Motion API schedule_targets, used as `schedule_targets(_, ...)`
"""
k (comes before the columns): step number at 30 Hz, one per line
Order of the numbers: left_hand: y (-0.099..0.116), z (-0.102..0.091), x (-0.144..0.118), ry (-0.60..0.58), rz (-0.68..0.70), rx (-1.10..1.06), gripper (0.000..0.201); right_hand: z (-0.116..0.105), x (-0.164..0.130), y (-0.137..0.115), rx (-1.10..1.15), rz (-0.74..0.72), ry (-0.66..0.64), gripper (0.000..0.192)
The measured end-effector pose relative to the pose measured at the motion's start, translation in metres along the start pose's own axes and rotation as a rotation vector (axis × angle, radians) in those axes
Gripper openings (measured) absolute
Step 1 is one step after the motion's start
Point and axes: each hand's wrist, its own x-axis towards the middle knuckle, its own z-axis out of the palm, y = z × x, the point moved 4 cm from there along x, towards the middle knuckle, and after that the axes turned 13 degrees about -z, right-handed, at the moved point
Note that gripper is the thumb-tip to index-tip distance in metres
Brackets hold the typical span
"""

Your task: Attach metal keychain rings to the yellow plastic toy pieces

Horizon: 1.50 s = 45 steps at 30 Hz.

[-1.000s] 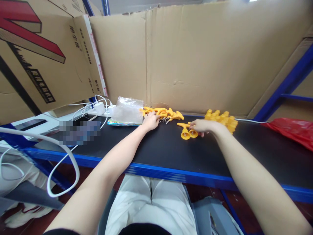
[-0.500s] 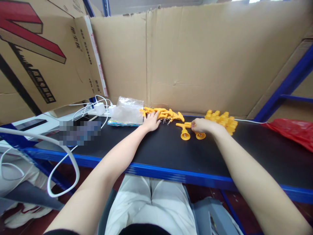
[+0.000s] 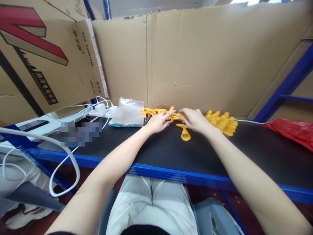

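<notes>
My left hand lies palm down with its fingers spread over a heap of yellow plastic pieces with small metal springs at the back of the black tabletop. My right hand is right beside it, its fingertips closed on a yellow piece at the heap's right end. Just in front of my right hand, one yellow horn-shaped piece lies alone. A second pile of yellow pieces sits to the right of my right wrist.
A clear plastic bag lies left of the heap, with a white charger and cables beyond it. Cardboard sheets wall the back and left. A red bag lies far right. A blue edge fronts the table.
My right hand has moved left from the two horn-shaped pieces to the spring heap; only one horn piece still lies on the table. My left hand shifted slightly right and spread its fingers.
</notes>
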Motion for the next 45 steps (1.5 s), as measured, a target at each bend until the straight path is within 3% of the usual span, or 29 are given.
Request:
schedule_targets(5, -0.008, -0.005, 0.002, 0.007, -0.151, 0.021, 0.038, 0.007, 0.006, -0.021, -0.012, -0.154, 0.067, 0.026)
schedule_targets(9, -0.01, -0.015, 0.002, 0.026, -0.228, 0.037, 0.031, 0.023, 0.009, -0.024, -0.093, -0.087, -0.011, 0.031)
schedule_targets(14, -0.003, -0.017, 0.002, 0.003, -0.23, 0.055, 0.03, 0.027, 0.009, -0.022, -0.189, -0.002, -0.118, 0.022)
schedule_targets(20, -0.001, -0.018, 0.001, 0.019, -0.268, 0.032, 0.031, 0.014, 0.007, -0.018, -0.179, -0.021, 0.004, 0.019)
schedule_targets(27, 0.0, -0.018, 0.001, 0.015, -0.245, 0.046, 0.029, 0.017, 0.005, -0.015, -0.132, -0.023, -0.098, 0.019)
schedule_targets(35, 0.006, -0.016, 0.002, 0.021, -0.26, 0.0, 0.032, -0.001, 0.007, -0.018, -0.211, 0.005, -0.024, 0.009)
schedule_targets(45, 0.004, -0.018, 0.001, 0.043, -0.274, -0.001, 0.033, 0.01, 0.002, -0.005, -0.119, -0.031, -0.069, 0.022)
